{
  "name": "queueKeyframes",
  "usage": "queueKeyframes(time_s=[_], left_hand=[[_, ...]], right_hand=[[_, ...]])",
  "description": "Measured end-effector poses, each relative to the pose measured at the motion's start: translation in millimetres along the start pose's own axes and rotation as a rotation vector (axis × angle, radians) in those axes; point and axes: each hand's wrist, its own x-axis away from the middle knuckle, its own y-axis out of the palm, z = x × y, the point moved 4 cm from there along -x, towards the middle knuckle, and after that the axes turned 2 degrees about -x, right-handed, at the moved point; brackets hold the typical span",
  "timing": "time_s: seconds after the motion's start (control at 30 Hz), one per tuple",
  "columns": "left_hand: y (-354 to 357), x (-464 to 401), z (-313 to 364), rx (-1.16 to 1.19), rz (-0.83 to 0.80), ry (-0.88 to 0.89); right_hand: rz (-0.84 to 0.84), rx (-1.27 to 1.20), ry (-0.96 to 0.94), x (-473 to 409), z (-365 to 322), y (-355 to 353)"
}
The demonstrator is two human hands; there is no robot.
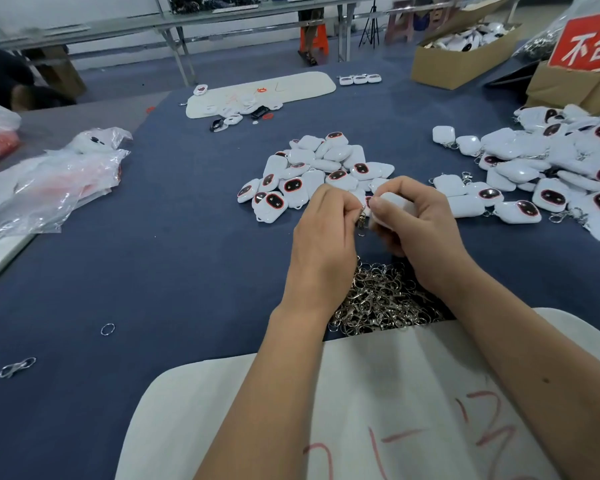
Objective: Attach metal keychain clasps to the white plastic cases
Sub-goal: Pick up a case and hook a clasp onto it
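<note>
My right hand (420, 223) grips a white plastic case (394, 206), fingers curled over it above the blue table. My left hand (326, 230) pinches a metal keychain clasp (362, 220) right beside the case's edge; whether the two are joined is hidden by my fingers. A heap of loose metal clasps (381, 299) lies just below my hands. A pile of white cases (312, 171) with dark red-rimmed faces sits behind my hands. A larger pile of cases with clasps on them (548, 168) spreads to the right.
A white board (378, 393) with red marks lies under my forearms. A loose ring (107, 329) and a clasp (16, 367) lie front left. Plastic bags (59, 181) sit at the left. Cardboard boxes (461, 53) and a red sign (589, 43) stand back right. Another white board (260, 91) lies far off.
</note>
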Motion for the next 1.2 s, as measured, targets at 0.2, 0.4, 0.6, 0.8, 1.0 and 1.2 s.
queueKeyframes(time_s=[0.2, 0.4, 0.6, 0.8, 1.0, 1.2], left_hand=[[-1, -1, -1, 0.012, 0.033, 0.000], [-2, -3, -2, 0.015, 0.035, 0.001], [-2, -2, -6, -0.007, 0.017, 0.006], [-1, -1, -7, 0.017, 0.008, -0.007], [-3, -1, -7, 0.034, 0.031, -0.031], [-3, -1, -4, 0.018, 0.048, -0.019]], right_hand=[[-0.056, 0.032, -0.046, -2, 2, 1], [-0.092, 0.078, -0.083, -2, 2, 0], [-0.049, 0.372, -0.342, 4, -13, 6], [0.018, 0.680, -0.608, 8, -25, 7], [0.062, 0.754, -0.672, 10, -27, 7], [0.096, 0.568, -0.468, 8, -17, 6]])
